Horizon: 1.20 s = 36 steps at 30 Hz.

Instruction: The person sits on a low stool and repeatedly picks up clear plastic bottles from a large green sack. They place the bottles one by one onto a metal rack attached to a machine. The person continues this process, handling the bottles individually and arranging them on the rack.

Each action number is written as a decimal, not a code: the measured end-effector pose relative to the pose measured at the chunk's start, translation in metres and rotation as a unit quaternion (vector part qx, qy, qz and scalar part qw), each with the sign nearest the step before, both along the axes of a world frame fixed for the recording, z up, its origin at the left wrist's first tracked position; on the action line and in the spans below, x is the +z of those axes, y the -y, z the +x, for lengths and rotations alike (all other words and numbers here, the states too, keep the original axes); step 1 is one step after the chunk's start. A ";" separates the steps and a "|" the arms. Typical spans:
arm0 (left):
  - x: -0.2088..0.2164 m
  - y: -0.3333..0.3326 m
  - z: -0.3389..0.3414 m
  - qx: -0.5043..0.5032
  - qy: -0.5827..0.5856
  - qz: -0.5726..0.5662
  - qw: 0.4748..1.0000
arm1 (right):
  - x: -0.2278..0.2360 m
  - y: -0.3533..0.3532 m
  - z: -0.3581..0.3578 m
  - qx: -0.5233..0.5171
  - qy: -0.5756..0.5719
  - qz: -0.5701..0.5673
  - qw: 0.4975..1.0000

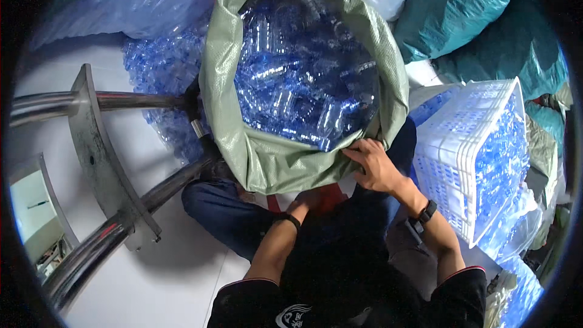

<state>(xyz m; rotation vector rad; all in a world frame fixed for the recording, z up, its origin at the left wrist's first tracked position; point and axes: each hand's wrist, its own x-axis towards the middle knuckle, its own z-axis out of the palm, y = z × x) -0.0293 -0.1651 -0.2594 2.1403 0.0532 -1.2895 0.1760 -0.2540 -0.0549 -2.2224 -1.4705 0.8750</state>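
A grey-green woven sack (228, 79) with its rim folded outward stands between my legs, its mouth facing up. Inside lie many clear bluish plastic pieces (291, 79), shaped like small bottles or tubes. At the near right of the rim, my right hand (373, 167) pinches the folded sack edge between thumb and fingers. My left hand (308, 197) reaches in below the near side of the sack; its fingers are hidden there. Something red (328, 197) shows beside that hand, too covered to name.
A white plastic crate (446, 161) of blue pieces leans at the right. Dark green bags (458, 9) fill the far right. A pile of blue pieces (161, 79) lies left of the sack. Metal tubes with a curved plate (100, 146) reach in from the left.
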 end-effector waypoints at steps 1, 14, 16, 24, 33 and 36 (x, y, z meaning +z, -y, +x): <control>-0.006 -0.005 0.017 0.020 0.036 0.017 0.999 | 0.000 -0.001 0.001 -0.002 -0.004 0.000 1.000; 0.219 -0.084 0.044 0.183 0.168 -0.384 0.890 | -0.012 -0.015 -0.002 -0.239 -0.029 0.172 0.955; 0.252 -0.110 0.066 0.345 0.384 -0.096 0.851 | -0.005 -0.027 -0.006 -0.229 0.042 0.198 0.952; 0.190 -0.111 0.122 0.150 0.349 0.244 0.892 | 0.002 -0.052 0.072 -0.162 0.368 0.046 0.914; 0.269 -0.133 0.077 0.308 0.524 0.083 0.790 | 0.026 -0.022 0.104 -0.142 -0.283 0.208 0.926; 0.307 -0.144 0.054 0.224 0.543 0.028 0.809 | 0.054 -0.022 0.089 0.089 -0.497 0.167 0.847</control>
